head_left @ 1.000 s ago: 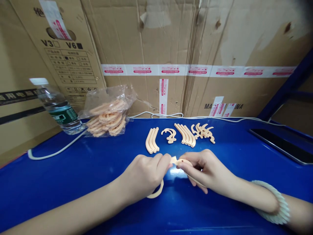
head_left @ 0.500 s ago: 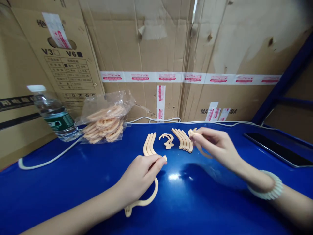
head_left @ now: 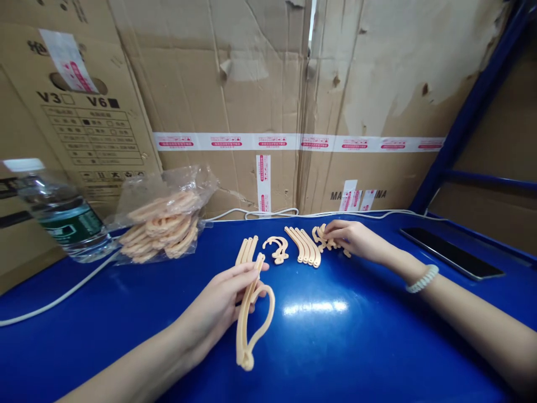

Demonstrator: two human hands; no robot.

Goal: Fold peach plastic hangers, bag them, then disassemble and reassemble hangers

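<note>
My left hand (head_left: 229, 291) is closed around a peach plastic hanger piece (head_left: 242, 336), long and slightly bent. A thin curved piece (head_left: 271, 313) loops out beside it and meets it at the lower end. My right hand (head_left: 350, 235) reaches to a small pile of hook-like plastic pieces (head_left: 321, 238), its fingertips pinched together among them. What they grip, if anything, is hidden. Left of that pile lie several long hanger arms (head_left: 304, 246) side by side. Some hooks (head_left: 279, 249) rest farther left, and more arms (head_left: 247, 249) lie just behind my left hand.
A clear bag (head_left: 168, 218) of peach plastic pieces and a water bottle (head_left: 67, 218) stand at the left on the blue table (head_left: 335, 347). A phone (head_left: 451, 252) lies at the right. Behind are cardboard walls (head_left: 226, 95) and a white cable (head_left: 327, 214).
My left hand has turned and lifted the hanger piece, so its long part and loop now show. My right hand has moved down onto the pile of hooks. The view has shifted right.
</note>
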